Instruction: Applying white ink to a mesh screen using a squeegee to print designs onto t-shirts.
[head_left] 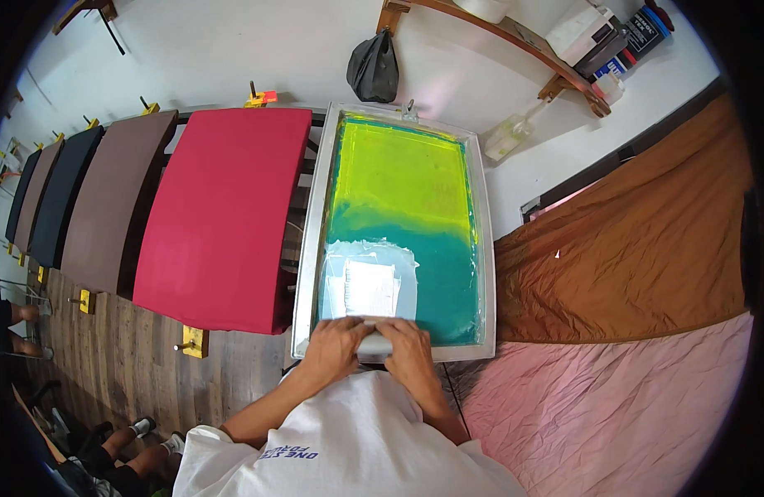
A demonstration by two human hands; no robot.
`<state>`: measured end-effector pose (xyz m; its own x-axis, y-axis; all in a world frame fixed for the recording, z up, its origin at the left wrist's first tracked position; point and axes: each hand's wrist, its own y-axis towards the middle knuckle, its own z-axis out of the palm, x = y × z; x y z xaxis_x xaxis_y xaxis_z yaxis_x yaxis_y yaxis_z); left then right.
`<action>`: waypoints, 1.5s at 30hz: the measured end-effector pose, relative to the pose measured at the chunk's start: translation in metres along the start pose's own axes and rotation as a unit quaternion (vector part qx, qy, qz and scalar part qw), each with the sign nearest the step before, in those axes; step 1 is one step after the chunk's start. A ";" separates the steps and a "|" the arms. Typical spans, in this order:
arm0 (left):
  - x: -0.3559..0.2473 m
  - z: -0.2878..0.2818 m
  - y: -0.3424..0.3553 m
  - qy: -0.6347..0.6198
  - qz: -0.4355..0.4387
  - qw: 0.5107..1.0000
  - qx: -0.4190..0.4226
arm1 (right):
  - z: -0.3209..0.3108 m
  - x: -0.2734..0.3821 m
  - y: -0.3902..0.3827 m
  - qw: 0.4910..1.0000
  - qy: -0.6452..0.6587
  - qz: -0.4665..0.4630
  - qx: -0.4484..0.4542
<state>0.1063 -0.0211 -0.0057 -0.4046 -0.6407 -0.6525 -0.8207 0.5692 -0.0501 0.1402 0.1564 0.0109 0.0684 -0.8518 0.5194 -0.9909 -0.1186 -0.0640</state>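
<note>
Since both hands are parked at the 6 o'clock end of the screen (486, 265), my read is that what matters now is a square, even grip. Left hand (339, 344) and right hand (408, 340) sit just beside each other, fingers curled over a grey bar (371, 344). Looks like a squeegee to me, but the hands hide most of it, so I can't swear it isn't the near rim. Can't tell if the thumbs actually touch either.

If it is a squeegee, I'd spread the hands a bit so each half gets the same push, lock one blade angle, and run dead straight along the 12–6 line in one smooth pass. Wobble toward 9 or 3 and you'd probably smear that yellow-green-to-teal fade sideways. I'd also go easy over the pale patch (369, 286), just past the fingers toward 12.

As for how it lies: the screen's long axis runs pretty much 12 to 6, clamp (409, 110) end at 12, yellow-green up there, teal down at 6 in front of the shirt. The bar goes crosswise, 9 to 3. Around the screen you've got the red board (224, 215) at 9 and a brown sheet (622, 240) at 3.
</note>
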 end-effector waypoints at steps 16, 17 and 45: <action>0.061 -0.027 0.120 0.033 0.020 0.999 -0.024 | -0.002 -0.042 0.132 0.998 -0.051 -0.014 0.014; 0.059 -0.026 0.115 0.034 0.036 0.998 -0.029 | -0.001 -0.040 0.125 0.999 -0.050 -0.014 0.015; 0.045 -0.012 0.105 0.008 0.033 0.997 -0.066 | -0.013 -0.042 0.110 0.998 -0.057 -0.017 0.031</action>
<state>-0.0031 0.0039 -0.0310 -0.4653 -0.6125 -0.6390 -0.8372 0.5388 0.0932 0.0263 0.1857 -0.0066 0.1180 -0.8988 0.4221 -0.9790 -0.1765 -0.1022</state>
